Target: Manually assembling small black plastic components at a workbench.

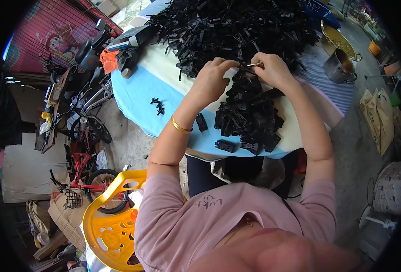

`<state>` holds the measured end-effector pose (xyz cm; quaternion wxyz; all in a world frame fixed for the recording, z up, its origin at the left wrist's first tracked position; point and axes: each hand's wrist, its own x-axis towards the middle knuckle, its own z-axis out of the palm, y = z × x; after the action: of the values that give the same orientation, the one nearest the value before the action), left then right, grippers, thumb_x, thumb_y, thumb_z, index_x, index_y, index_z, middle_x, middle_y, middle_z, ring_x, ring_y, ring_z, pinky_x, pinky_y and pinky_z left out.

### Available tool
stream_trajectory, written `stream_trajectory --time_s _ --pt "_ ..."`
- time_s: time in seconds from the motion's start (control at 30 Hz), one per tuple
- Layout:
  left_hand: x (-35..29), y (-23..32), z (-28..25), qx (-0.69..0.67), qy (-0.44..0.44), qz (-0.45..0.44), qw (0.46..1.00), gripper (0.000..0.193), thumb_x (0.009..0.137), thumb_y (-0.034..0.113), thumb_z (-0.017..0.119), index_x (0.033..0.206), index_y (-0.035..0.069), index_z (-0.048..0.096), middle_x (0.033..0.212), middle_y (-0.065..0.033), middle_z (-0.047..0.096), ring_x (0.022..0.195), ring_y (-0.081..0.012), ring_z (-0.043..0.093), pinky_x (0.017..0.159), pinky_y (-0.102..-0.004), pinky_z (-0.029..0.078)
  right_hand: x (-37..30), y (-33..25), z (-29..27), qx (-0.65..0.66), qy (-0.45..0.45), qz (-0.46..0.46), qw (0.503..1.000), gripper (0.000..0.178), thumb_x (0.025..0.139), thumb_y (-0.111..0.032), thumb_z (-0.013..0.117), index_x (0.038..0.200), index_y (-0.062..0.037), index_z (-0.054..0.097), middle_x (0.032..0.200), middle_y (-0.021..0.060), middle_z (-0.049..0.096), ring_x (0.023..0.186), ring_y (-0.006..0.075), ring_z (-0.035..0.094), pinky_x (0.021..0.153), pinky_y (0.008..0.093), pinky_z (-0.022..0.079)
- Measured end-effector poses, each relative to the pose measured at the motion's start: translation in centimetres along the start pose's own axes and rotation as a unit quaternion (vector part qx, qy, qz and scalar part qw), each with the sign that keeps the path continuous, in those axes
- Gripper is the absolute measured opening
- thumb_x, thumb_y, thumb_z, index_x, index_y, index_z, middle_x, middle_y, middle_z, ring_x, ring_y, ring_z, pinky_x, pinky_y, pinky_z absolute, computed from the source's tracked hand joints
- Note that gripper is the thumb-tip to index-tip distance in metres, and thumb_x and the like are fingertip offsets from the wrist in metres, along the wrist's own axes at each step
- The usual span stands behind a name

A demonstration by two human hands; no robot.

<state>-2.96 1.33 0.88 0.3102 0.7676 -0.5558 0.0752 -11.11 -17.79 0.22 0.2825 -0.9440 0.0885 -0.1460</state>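
Both my hands meet at the near edge of a big heap of black plastic parts [237, 27]. My left hand [212, 77] pinches a dark piece, seemingly one of those black plastic parts, mostly hidden by the fingers. My right hand [273, 68] is closed around a small shiny metal tool [255, 65], its tip against the dark piece; its exact kind is too small to tell. Between my forearms lies a smaller pile of black plastic clips [243, 115]. A single black clip [201, 122] rests beside my left forearm, and small black scraps [158, 106] lie farther left.
The round table has a blue and cream cloth [141, 99]. An orange plastic bag [109, 60] sits at its left edge, a metal pot [340, 66] and brass-coloured pan [336, 38] at the right. A yellow plastic chair [96, 217] and red bicycle [80, 163] stand left.
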Motion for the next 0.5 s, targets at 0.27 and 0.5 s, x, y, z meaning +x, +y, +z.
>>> stream_trajectory --time_s 0.27,0.5 --pt "0.7 -0.5 1.2 -0.063 -0.049 -0.082 0.993 0.055 0.065 -0.004 0.067 0.115 0.011 0.052 0.103 -0.0113 0.057 0.082 -0.0245 0.06 0.073 -0.0315 0.05 0.0 -0.6 0.3 0.014 0.047 -0.016 0.999 0.015 0.07 -0.008 0.061 0.084 -0.0032 0.061 0.071 0.0091 0.063 0.066 0.0203 0.06 0.063 0.0289 0.047" --pt "0.8 2.0 1.7 -0.181 0.136 -0.02 0.974 0.071 0.06 0.0 0.074 0.122 0.001 0.039 0.111 -0.014 0.053 0.098 -0.0285 0.055 0.085 -0.0347 0.046 -1.2 -2.6 -0.2 0.377 0.029 0.04 0.925 0.014 0.073 -0.003 0.064 0.086 0.0 0.06 0.074 0.0014 0.06 0.062 0.0064 0.054 0.054 0.019 0.041"
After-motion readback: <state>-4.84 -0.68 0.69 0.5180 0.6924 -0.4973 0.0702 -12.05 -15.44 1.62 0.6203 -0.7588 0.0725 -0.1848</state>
